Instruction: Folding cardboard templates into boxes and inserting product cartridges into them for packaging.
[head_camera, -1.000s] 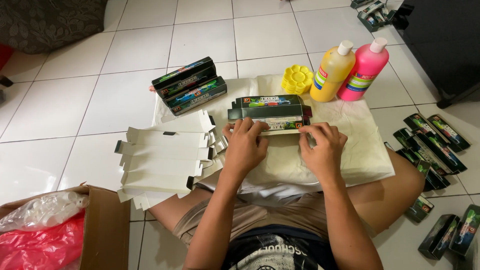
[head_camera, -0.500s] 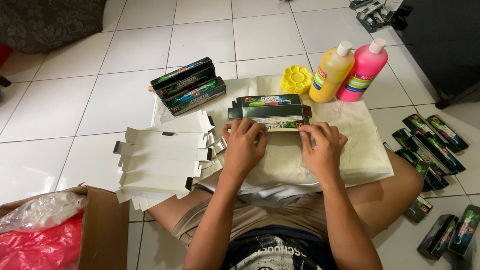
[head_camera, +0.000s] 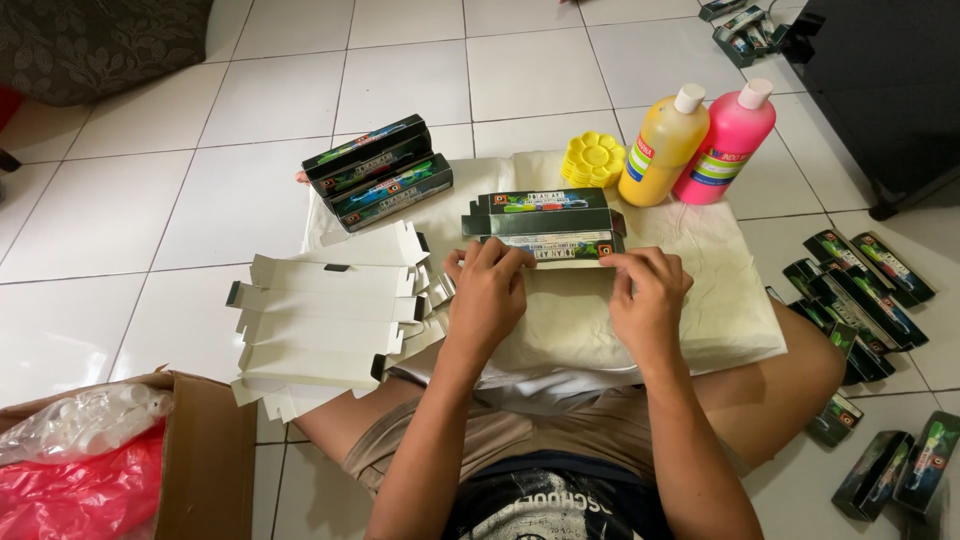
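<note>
head view: one carton in hand, a flat stack waiting

head camera looks down on a long dark printed carton (head_camera: 545, 232) lying on the white cloth (head_camera: 700, 300) spread over the person's lap. the left hand (head_camera: 490, 295) grips the carton's near left edge, fingers curled over it, and the right hand (head_camera: 650, 295) pinches the near right edge the same way; both are closed on it, pressing or folding a flap. the carton looks partly formed, its top panels standing open, so the folding seems to be in progress.

left of the carton, touching the cloth's edge, lies a stack of flat white blanks (head_camera: 325, 315), printed side down, not yet folded. beyond the carton to the left sit a few made-up dark cartons (head_camera: 380, 172). just beyond it to the right stand a yellow palette (head_camera: 592, 158), a yellow bottle (head_camera: 665, 145) and a pink bottle (head_camera: 725, 145). well to the right of the carton more dark cartons (head_camera: 860, 290) lie on the tiled floor (head_camera: 150, 200). a cardboard box (head_camera: 205, 460) sits near left.
</note>
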